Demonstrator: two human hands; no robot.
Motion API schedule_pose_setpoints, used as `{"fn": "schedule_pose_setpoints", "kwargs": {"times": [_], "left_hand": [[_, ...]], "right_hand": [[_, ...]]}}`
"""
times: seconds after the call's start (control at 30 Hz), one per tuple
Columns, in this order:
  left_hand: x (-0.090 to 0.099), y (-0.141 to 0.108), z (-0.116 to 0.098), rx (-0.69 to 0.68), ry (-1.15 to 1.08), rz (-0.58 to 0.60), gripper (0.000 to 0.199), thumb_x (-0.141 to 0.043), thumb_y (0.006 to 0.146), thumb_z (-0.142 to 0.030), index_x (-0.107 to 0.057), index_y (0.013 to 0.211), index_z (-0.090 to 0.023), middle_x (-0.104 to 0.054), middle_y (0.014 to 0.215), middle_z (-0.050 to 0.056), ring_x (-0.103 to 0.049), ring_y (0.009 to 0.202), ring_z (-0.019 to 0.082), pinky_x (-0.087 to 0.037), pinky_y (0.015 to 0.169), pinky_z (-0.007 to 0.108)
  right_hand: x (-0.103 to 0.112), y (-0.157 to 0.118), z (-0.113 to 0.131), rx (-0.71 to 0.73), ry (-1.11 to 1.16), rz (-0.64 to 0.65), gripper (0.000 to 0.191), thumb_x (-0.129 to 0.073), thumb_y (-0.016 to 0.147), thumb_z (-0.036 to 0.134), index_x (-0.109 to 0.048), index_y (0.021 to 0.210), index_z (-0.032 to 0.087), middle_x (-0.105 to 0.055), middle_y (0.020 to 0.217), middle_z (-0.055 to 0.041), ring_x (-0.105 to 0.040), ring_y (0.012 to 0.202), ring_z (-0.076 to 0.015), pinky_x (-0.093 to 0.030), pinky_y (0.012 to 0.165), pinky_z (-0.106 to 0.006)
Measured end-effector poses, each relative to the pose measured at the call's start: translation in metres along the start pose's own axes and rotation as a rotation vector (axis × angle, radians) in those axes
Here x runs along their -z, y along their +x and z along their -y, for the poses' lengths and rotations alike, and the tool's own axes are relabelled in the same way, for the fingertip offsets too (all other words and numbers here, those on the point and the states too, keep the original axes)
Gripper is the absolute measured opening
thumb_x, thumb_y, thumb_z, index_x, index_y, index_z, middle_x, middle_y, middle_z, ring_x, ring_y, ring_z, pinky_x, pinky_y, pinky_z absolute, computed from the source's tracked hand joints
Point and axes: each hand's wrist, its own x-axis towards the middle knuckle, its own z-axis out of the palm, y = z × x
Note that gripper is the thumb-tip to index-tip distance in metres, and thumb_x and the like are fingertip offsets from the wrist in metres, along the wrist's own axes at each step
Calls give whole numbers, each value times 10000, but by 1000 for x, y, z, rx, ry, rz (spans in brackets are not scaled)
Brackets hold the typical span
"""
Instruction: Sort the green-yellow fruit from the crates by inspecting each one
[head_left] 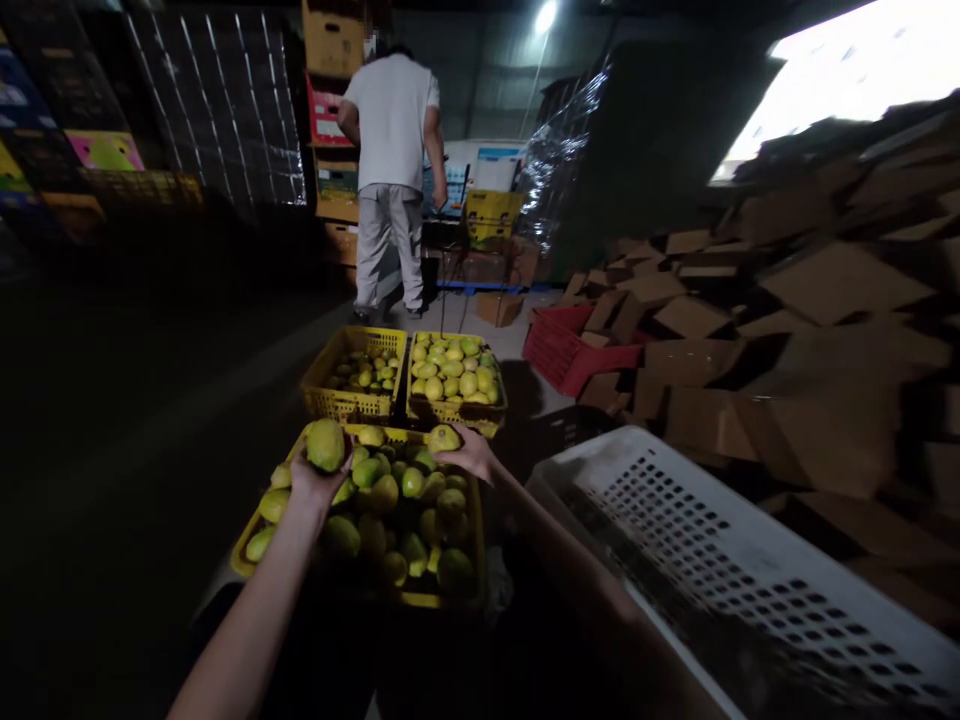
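Observation:
My left hand is closed round a large yellow-green lemon, held up over the left side of a yellow crate. At that crate's far right corner, my right hand grips a smaller yellow lemon between thumb and fingers. Several green and yellow lemons fill the crate below both hands. Behind it stand two more yellow crates: the left one is partly filled with smaller-looking fruit, while the right one is heaped with yellow lemons.
A white perforated crate lies close on my right. Beyond it are a red crate and a high heap of flattened cardboard boxes. A person stands with their back to me beside stacked boxes.

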Motion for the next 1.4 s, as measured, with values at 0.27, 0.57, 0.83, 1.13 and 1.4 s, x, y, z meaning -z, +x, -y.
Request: {"fn": "schedule_pose_setpoints", "kwargs": {"times": [0.27, 0.57, 0.83, 1.13, 1.4], "left_hand": [[-12, 2, 37, -19, 5, 68, 170, -476, 856, -225, -597, 969, -259, -662, 689, -18, -655, 641, 163, -596, 577, 320], [-27, 25, 70, 109, 55, 151, 295, -386, 880, -136, -604, 1067, -200, -674, 792, 42, -659, 633, 179, -587, 558, 344], [-40, 18, 73, 45, -15, 113, 111, -557, 854, -254, -594, 936, -189, -630, 743, -4, -643, 651, 135, -584, 577, 275], [-41, 22, 69, 21, 10, 97, 160, -466, 906, -282, -594, 901, -186, -639, 744, 14, -649, 650, 151, -592, 585, 295], [-42, 21, 68, 104, 49, 147, 212, -501, 882, -333, -616, 848, -158, -643, 726, 45, -623, 619, 155, -561, 544, 271]], "right_hand": [[-30, -41, 53, 30, 748, 138, 264, -702, 616, 310, -600, 843, 222, -673, 747, 13, -614, 679, -181, -464, 555, -291], [-21, -17, 34, -134, 1123, 32, 322, -752, 603, 338, -618, 869, 218, -687, 771, -4, -596, 694, -171, -446, 546, -279], [-33, -6, 37, -149, 1067, 69, 262, -770, 634, 332, -643, 834, 221, -680, 757, 13, -583, 669, -148, -424, 526, -252], [-30, -5, 33, -237, 1008, 81, 251, -741, 667, 341, -665, 859, 198, -708, 817, -9, -599, 688, -156, -450, 521, -263], [-30, -8, 33, -415, 911, 22, 325, -539, 848, 491, -638, 816, 183, -689, 686, -28, -619, 604, -160, -405, 425, -233]]}}
